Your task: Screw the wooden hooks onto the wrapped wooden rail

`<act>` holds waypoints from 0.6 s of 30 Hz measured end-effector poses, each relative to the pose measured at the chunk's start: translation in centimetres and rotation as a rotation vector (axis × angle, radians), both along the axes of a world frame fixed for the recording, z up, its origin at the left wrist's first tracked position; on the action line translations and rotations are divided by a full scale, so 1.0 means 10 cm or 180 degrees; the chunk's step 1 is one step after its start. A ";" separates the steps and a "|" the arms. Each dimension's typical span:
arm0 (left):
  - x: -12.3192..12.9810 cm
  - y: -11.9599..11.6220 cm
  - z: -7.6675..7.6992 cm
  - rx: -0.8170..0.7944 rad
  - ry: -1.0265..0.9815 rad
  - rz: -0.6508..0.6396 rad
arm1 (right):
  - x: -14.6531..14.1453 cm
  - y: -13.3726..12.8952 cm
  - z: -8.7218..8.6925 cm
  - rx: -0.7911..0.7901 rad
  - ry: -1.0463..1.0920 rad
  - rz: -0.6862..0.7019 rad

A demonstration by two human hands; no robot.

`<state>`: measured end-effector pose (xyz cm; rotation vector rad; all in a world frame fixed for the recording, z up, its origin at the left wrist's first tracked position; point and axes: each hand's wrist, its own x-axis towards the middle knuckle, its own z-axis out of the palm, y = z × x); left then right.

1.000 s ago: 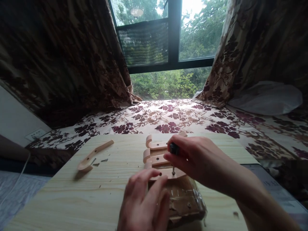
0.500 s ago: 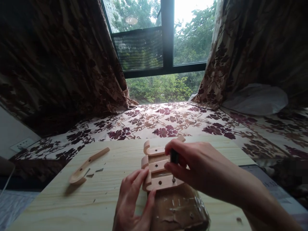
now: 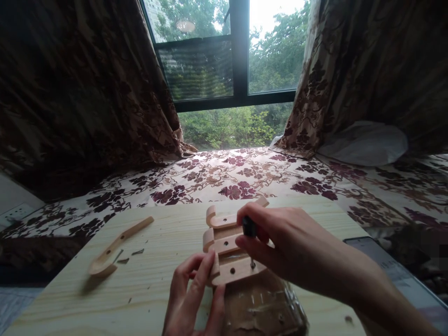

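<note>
Three curved wooden hooks lie side by side across a brown board wrapped in clear film (image 3: pixel 257 303). My right hand (image 3: pixel 276 238) is closed round the black handle of a screwdriver (image 3: pixel 249 227), whose tip meets a screw in the right hole of the nearest hook (image 3: pixel 240 272). With thumb and fingers, my left hand (image 3: pixel 196 291) grips the curled left end of that same hook. Behind it are the middle hook (image 3: pixel 226 243) and the far hook (image 3: pixel 225 220), each with a dark hole or screw showing; their right parts are partly hidden by my right hand.
On the pale wooden table (image 3: pixel 105 308), a loose wooden hook (image 3: pixel 121 239) lies at the left beside several screws (image 3: pixel 123 260). A phone or tablet (image 3: pixel 395 275) rests at the right edge. Beyond are a floral cloth (image 3: pixel 238 175), curtains and a window.
The view has shifted slightly, moving the table items a little left and down in the picture. The screwdriver handle has turned or tilted slightly; both hands keep their holds.
</note>
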<state>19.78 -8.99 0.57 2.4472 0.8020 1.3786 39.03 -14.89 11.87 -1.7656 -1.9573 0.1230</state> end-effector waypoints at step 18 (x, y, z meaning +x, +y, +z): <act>0.01 -0.05 0.05 0.0027 0.0009 0.0187 | -0.01 -0.06 0.03 0.0061 -0.0024 0.0141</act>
